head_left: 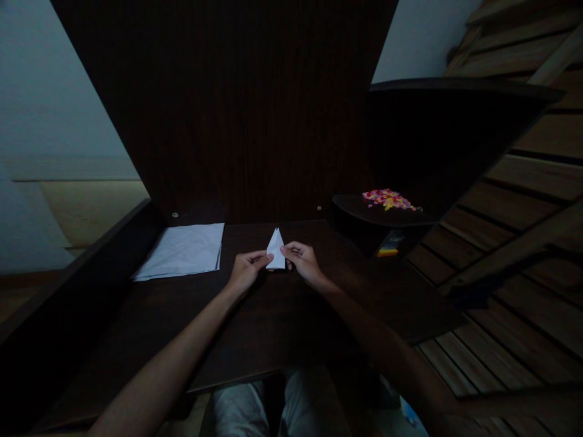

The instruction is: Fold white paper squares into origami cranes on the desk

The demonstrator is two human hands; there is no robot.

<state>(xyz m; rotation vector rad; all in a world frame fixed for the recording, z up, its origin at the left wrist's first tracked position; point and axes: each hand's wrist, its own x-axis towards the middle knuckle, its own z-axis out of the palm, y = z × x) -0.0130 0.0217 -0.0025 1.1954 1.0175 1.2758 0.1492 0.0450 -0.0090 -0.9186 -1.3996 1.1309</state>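
A small folded white paper [276, 246] with a narrow split point at its top is held upright above the dark desk. My left hand [246, 269] pinches its lower left side, thumb in front. On the opposite edge, my right hand [304, 261] grips it between thumb and fingers. Both hands are closed on the paper, and the fingers behind it are partly hidden. To the left of my left hand lies a stack of white paper sheets [182, 250], its top sheet slightly creased.
A dark desk [255, 331] has a tall back panel and a raised left side. On the right, a low corner shelf [355, 209] bears a heap of small pink, red and yellow pieces [389, 199]. Beneath it sits a yellow-edged object [388, 250]. Wooden slats [514, 224] stand farther right.
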